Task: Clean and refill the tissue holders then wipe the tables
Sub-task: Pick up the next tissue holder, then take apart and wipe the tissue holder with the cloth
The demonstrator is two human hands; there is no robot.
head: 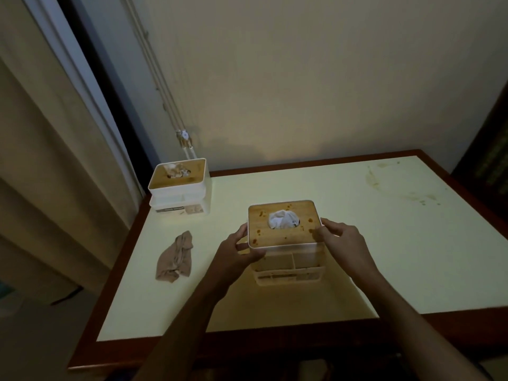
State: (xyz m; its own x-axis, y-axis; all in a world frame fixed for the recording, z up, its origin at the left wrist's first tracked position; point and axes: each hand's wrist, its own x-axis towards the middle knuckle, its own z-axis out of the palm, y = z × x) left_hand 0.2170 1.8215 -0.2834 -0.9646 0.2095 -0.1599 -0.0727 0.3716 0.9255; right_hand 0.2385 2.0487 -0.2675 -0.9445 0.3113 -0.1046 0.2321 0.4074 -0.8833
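Both hands are on the near tissue holder, sitting about mid-table, a bit toward the near edge. Left hand has its fingers wrapped on the left side just under the lid rim, right hand pinches the right edge of the wooden lid, which is spotted with brown stains and has a tissue poking out. The second tissue holder is parked right at the far-left corner, practically on the table edge. A crumpled brown cloth lies near the left edge, well apart from both. Whole right half of the table is open, just some smeary stains at far right. Wall runs along the far side, curtain on the left.
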